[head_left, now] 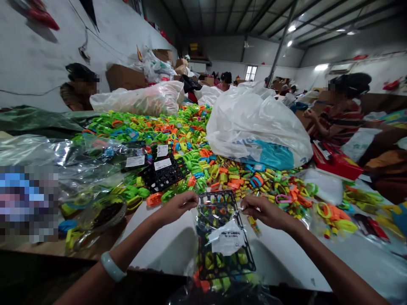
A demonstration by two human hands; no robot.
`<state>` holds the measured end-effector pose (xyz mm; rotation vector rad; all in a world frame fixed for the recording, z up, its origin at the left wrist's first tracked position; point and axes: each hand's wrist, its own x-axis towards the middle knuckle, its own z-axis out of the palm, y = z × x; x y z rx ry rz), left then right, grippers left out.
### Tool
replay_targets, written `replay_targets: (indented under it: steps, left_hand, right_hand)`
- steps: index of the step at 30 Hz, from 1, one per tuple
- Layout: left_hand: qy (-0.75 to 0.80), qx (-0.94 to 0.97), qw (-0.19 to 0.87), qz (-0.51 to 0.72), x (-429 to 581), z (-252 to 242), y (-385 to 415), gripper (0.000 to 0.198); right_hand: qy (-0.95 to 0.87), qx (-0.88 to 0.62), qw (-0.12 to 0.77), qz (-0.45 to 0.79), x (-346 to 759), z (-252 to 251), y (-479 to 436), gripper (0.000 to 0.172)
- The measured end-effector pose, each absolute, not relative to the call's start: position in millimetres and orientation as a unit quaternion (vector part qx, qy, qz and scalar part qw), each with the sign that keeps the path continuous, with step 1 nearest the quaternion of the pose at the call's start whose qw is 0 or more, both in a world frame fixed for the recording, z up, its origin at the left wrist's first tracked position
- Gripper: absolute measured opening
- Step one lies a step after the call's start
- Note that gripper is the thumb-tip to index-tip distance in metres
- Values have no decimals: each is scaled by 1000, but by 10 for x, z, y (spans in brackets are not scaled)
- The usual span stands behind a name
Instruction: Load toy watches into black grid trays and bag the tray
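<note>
A clear plastic bag hangs over the table's near edge. Inside it are a black grid tray, a white paper label with handwriting, and several small green, yellow and orange plastic pieces. My left hand, below a pale bangle on the wrist, pinches the bag's upper left side. On the opposite side, my right hand is closed in a pinch on the bag's upper right edge. The lower end of the bag drops into the dark below the table edge.
A wide heap of coloured plastic pieces spreads ahead, with labelled black grid trays on its near left side. A large white sack stands behind. At left is a clear bowl of dark bits. Co-workers sit around.
</note>
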<state>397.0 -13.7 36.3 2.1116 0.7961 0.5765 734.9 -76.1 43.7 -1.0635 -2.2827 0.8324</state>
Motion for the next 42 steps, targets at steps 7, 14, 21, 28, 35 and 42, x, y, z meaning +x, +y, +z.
replay_targets:
  steps: [7, 14, 21, 28, 35, 42]
  left_hand:
    - [342, 784, 431, 288, 4075, 250, -138, 21]
    - [350, 758, 417, 359, 4119, 472, -248, 20]
    - [307, 827, 296, 366, 3967, 1322, -537, 13]
    - [183, 946, 24, 268, 3801, 1810, -499, 20]
    - [212, 966, 55, 135, 3785, 1411, -469, 16]
    - [222, 954, 161, 123, 3697, 1206, -261, 15]
  right_hand:
    - [-771, -400, 234, 438, 7298, 302, -593, 63]
    - [-793, -374, 322, 358, 7096, 541, -649, 26]
    - [-842, -383, 356, 130, 7193, 1181, -838, 14]
    - [-911, -333, 230, -75, 7293, 1628, -1029, 28]
    - [-927, -340, 154, -30, 7244, 1356, -1081, 26]
    - [-920, -347, 170, 65, 7308, 1193, -1065, 21]
